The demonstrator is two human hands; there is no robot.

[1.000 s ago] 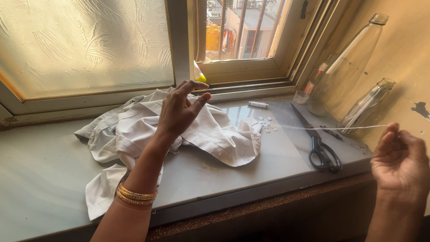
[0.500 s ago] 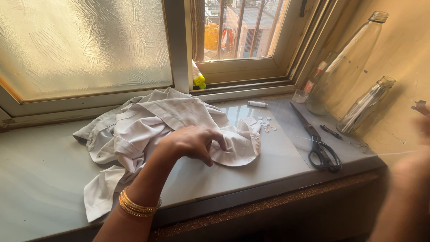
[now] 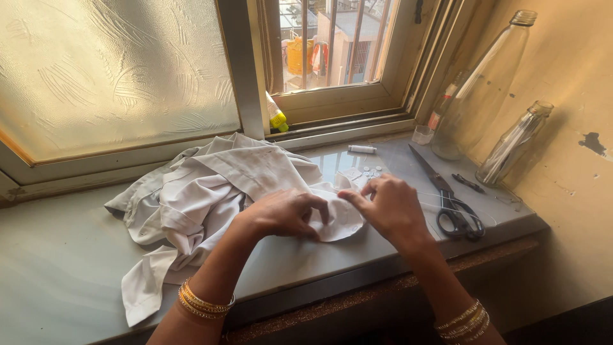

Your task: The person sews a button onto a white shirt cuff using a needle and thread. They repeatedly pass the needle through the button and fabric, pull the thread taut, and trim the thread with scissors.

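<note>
While shirt (image 3: 211, 191) lies crumpled on sill (image 3: 57, 255) — soft, light, limp — left hand (image 3: 281, 214) pinches its edge; right hand (image 3: 389, 207) pinches beside it, scissors (image 3: 450, 204) just right. Best grip: hem.

A home: window sill (image 3: 76, 268), scissors (image 3: 447, 204), bottles (image 3: 476, 89)

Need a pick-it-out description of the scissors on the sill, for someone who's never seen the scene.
Start at the grey stone window sill and go to its right end, near the two glass bottles against the wall. The scissors lie there just right of the right hand, blades pointing toward the window. They alone have black loop handles.
</note>
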